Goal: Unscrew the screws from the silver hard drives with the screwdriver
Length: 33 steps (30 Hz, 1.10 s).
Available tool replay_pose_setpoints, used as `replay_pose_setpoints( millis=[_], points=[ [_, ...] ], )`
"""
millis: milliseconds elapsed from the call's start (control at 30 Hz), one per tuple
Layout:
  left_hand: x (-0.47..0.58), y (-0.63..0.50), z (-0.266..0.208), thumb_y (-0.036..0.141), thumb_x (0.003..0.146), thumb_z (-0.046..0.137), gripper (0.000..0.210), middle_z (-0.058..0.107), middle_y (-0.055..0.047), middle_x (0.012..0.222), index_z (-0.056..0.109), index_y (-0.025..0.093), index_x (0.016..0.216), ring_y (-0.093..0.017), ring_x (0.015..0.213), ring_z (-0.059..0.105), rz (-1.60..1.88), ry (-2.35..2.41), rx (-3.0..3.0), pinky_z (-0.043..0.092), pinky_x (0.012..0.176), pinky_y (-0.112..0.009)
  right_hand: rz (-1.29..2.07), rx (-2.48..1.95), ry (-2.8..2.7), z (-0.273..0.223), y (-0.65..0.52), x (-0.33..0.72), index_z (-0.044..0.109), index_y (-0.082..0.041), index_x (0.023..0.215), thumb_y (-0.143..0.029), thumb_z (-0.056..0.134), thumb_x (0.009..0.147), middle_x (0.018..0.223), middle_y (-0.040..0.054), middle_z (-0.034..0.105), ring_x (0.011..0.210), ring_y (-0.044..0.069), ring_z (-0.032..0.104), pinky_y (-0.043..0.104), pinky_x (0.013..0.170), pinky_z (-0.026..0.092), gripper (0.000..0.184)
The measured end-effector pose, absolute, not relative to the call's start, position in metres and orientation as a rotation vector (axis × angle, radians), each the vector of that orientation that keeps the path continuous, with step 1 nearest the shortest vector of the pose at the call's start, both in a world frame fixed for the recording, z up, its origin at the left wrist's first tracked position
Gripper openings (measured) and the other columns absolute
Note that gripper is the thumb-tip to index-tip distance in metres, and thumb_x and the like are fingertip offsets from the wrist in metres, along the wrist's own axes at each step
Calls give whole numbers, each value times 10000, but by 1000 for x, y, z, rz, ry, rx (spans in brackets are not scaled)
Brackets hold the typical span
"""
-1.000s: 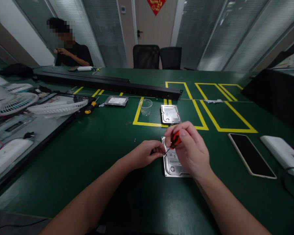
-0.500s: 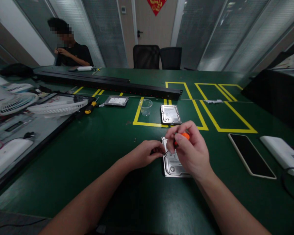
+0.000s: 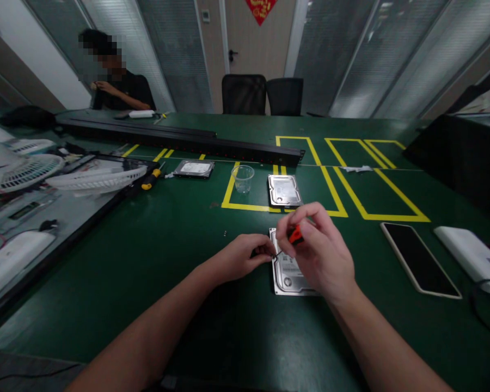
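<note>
A silver hard drive [image 3: 288, 283] lies flat in front of me, its upper right part hidden under my right hand [image 3: 322, 256]. That hand is closed around the orange-red handle of a screwdriver [image 3: 296, 234]. The thin shaft slants down to the left, its tip at the drive's left edge. There my left hand [image 3: 249, 253] has its fingers pinched together beside the tip; what they hold, if anything, is hidden. A few tiny screws [image 3: 225, 233] sit on the green table left of the drive.
Beyond are a second hard drive [image 3: 285, 190], a clear plastic cup [image 3: 243, 179] and a third drive [image 3: 195, 168]. A phone [image 3: 420, 260] and a white power bank [image 3: 471, 258] lie right. Fan parts [image 3: 98, 179] and a yellow-black screwdriver [image 3: 151, 178] are left. A person [image 3: 122, 90] sits across.
My right hand has turned the screwdriver handle and its fingers have shifted on it. The left hand and the hard drive have stayed in place.
</note>
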<state>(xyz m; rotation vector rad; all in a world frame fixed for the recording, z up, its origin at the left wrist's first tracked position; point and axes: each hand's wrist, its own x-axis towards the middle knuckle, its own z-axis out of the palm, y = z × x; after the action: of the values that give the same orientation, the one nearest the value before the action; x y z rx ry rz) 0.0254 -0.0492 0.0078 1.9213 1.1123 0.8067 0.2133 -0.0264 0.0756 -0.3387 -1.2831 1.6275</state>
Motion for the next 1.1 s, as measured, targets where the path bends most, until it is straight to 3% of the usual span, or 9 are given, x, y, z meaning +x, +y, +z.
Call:
replay_pose_setpoints(
  millis=[133,267,333,400,533,700,833,967,1100],
  points=[
    [26,-49,9,119,970,694,98,738,-49,980,717,153,1059,-186,868,670,804,1109,1934,510,813,-301,1591,-364,-1343,75,-25,215,742,-201,939,-423,530,1063,775,38,637,654,166,540,347,663,519,331],
    [26,-49,10,121,965,701,53,726,-34,944,708,158,1002,-184,869,667,831,1106,1916,501,801,-287,1608,-359,-1332,71,-24,217,625,-232,903,-301,695,991,949,32,713,712,160,635,321,657,507,132],
    [26,-50,10,124,967,702,67,733,-35,958,717,160,1021,-186,879,672,820,1115,1915,501,807,-289,1644,-351,-1298,72,-24,217,585,-251,930,-255,727,969,946,7,725,620,127,583,282,580,448,148],
    [26,-50,10,126,965,706,92,734,-37,958,728,158,1049,-184,866,669,801,1130,1921,499,797,-287,1659,-349,-1288,74,-25,217,622,-249,979,-315,695,993,863,-1,702,556,112,482,275,546,390,99],
    [26,-49,9,123,970,698,116,732,-44,963,736,152,1075,-180,853,665,791,1129,1932,499,786,-284,1648,-333,-1322,77,-24,218,744,-176,936,-429,505,1070,803,47,648,630,152,497,335,636,440,373],
    [26,-50,9,119,963,706,75,734,-32,941,723,160,1023,-178,845,666,835,1112,1929,500,777,-275,1678,-298,-1332,72,-23,219,676,-214,911,-291,654,1015,965,48,710,744,171,640,334,690,490,132],
    [26,-50,9,130,970,705,94,760,-50,991,738,157,1054,-196,892,694,821,1110,1906,520,835,-301,1733,-282,-1279,72,-25,218,651,-243,990,-287,676,1010,921,20,716,606,123,528,282,574,389,54],
    [26,-49,9,121,965,701,102,762,-59,996,741,150,1054,-201,896,696,808,1126,1916,524,843,-311,1715,-278,-1301,73,-25,218,748,-173,990,-407,505,1080,810,53,655,671,161,514,333,656,432,350],
    [26,-49,8,118,952,717,77,748,-40,944,730,153,1019,-185,842,682,842,1126,1928,511,770,-280,1722,-269,-1330,70,-23,217,709,-201,945,-328,608,1037,902,55,681,762,183,607,348,705,461,187]
  ],
)
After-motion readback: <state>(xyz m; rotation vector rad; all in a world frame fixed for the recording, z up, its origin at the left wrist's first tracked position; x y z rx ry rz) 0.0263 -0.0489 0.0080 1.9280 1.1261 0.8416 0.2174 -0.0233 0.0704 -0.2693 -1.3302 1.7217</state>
